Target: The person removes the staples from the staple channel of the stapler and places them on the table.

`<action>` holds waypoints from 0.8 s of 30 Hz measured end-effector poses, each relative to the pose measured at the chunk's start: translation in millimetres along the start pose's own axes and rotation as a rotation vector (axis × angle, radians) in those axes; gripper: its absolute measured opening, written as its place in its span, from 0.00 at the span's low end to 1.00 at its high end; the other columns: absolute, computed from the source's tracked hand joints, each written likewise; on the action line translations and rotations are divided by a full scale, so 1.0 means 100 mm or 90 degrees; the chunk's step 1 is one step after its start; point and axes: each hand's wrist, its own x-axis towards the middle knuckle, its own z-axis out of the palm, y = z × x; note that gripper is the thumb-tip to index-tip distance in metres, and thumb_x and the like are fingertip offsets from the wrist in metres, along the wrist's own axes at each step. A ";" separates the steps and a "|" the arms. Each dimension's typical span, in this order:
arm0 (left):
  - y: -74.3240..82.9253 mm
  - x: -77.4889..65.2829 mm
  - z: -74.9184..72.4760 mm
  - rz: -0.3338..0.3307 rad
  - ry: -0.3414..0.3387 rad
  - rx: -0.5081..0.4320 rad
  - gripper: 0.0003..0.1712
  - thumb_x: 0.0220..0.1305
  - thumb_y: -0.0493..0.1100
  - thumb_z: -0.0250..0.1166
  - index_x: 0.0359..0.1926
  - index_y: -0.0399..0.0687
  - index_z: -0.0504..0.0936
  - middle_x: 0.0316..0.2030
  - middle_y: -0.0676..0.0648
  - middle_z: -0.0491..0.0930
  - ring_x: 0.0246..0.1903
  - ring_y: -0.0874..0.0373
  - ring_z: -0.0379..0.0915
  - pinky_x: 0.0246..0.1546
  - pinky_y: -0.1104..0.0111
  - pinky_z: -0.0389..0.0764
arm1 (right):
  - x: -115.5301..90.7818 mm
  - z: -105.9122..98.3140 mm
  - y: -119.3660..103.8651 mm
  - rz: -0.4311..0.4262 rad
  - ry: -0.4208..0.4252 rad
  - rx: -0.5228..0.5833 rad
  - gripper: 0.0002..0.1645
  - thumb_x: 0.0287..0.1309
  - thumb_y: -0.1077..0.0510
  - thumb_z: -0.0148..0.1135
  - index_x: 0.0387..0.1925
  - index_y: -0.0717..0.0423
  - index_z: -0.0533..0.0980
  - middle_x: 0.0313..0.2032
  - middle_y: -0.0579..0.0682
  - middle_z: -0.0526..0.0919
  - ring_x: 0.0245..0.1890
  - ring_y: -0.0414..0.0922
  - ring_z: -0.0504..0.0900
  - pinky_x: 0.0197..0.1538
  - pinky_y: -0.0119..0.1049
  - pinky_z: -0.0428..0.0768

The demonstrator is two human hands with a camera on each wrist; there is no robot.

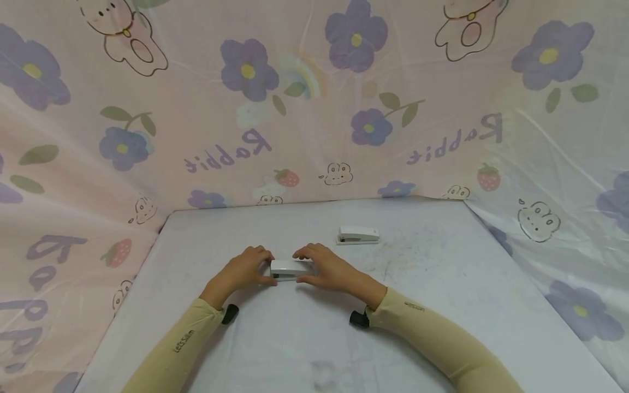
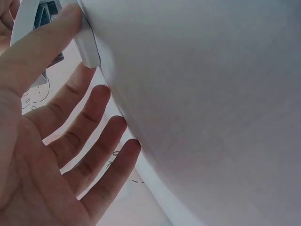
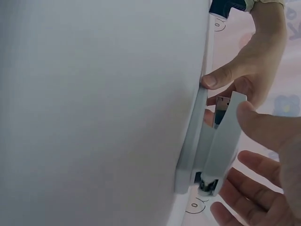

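A white stapler (image 1: 287, 267) lies lengthwise on the table between both hands. My left hand (image 1: 245, 268) pinches its left end: in the left wrist view the thumb lies on the near side of the base (image 2: 88, 52) and the index fingertip meets its edge, the other fingers spread loosely. Around the right end, my right hand (image 1: 330, 268) is spread with relaxed fingers. From the right wrist, its thumb tip overlaps the edge of the stapler's upper arm (image 3: 225, 141), while the other fingers are fanned behind it.
A second white stapler (image 1: 358, 234) sits farther back, right of the hands. The white-covered table (image 1: 442, 305) has faint smudges near it. Printed curtains (image 1: 304, 125) hang behind the table and along both sides.
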 end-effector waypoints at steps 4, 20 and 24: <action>0.01 0.01 -0.01 0.001 0.003 0.012 0.30 0.56 0.56 0.84 0.52 0.46 0.84 0.53 0.47 0.82 0.57 0.43 0.76 0.55 0.46 0.83 | 0.08 0.00 -0.02 -0.003 -0.002 0.028 0.32 0.66 0.51 0.78 0.65 0.58 0.77 0.56 0.54 0.83 0.57 0.48 0.80 0.62 0.46 0.79; 0.03 0.04 0.00 -0.026 -0.008 0.009 0.29 0.55 0.57 0.85 0.50 0.47 0.86 0.53 0.47 0.81 0.57 0.44 0.75 0.55 0.46 0.82 | 0.36 0.15 -0.01 0.032 -0.057 0.095 0.26 0.65 0.53 0.78 0.60 0.56 0.78 0.51 0.48 0.83 0.51 0.43 0.78 0.56 0.37 0.78; 0.05 0.04 -0.02 -0.029 -0.013 0.010 0.29 0.55 0.57 0.85 0.50 0.47 0.86 0.54 0.47 0.81 0.57 0.43 0.75 0.56 0.45 0.82 | 0.41 0.20 0.01 0.043 -0.073 0.099 0.25 0.66 0.54 0.77 0.60 0.56 0.80 0.52 0.49 0.83 0.51 0.42 0.77 0.57 0.36 0.77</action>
